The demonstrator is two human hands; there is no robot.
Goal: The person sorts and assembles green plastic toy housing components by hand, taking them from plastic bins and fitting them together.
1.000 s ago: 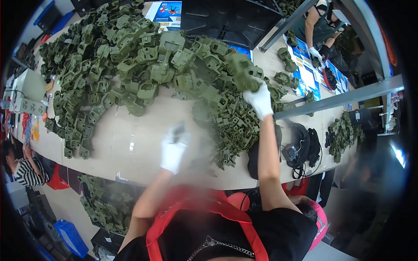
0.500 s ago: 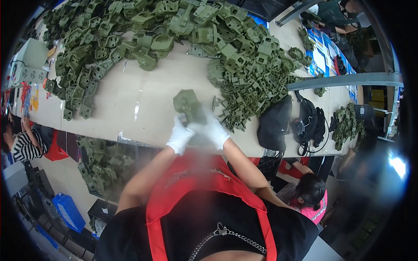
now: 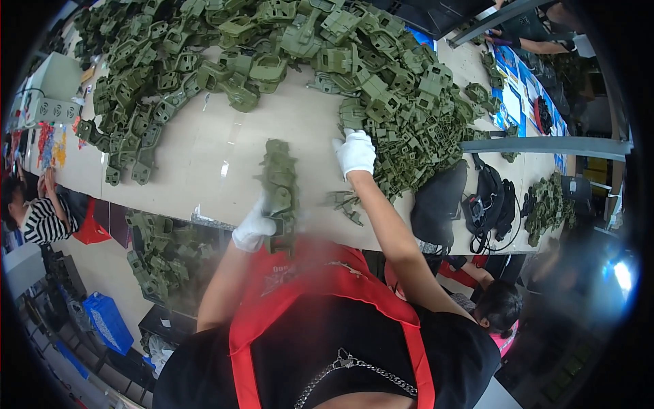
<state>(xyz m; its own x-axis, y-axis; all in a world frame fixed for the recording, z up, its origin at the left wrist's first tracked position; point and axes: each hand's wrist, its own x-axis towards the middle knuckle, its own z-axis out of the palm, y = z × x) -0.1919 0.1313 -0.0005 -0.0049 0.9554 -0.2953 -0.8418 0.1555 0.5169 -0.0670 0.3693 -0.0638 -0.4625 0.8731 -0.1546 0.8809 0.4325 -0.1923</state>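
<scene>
My left hand [image 3: 253, 230], in a white glove, grips the lower end of a long olive-green plastic part [image 3: 279, 170]. The part stands lengthwise in front of my red apron, its far end over the table. My right hand [image 3: 356, 151], also gloved, is at the left edge of the heap of small green plastic parts [image 3: 415, 133]. Its fingers are bent against a larger green part [image 3: 351, 112]; what they pinch, if anything, is hidden. A few small green pieces [image 3: 351, 206] near my right forearm look smeared.
Larger green housings [image 3: 238, 82] are heaped along the table's far side. Black bags [image 3: 436, 204] lie at the right, under a grey metal bar [image 3: 552, 145]. More parts [image 3: 160, 262] fill a container below left. Other people sit at the left and lower right.
Both hands were together on the green part; now only my left holds it, nearer my body and showing its length. My right hand has moved away, up and right, to the heap.
</scene>
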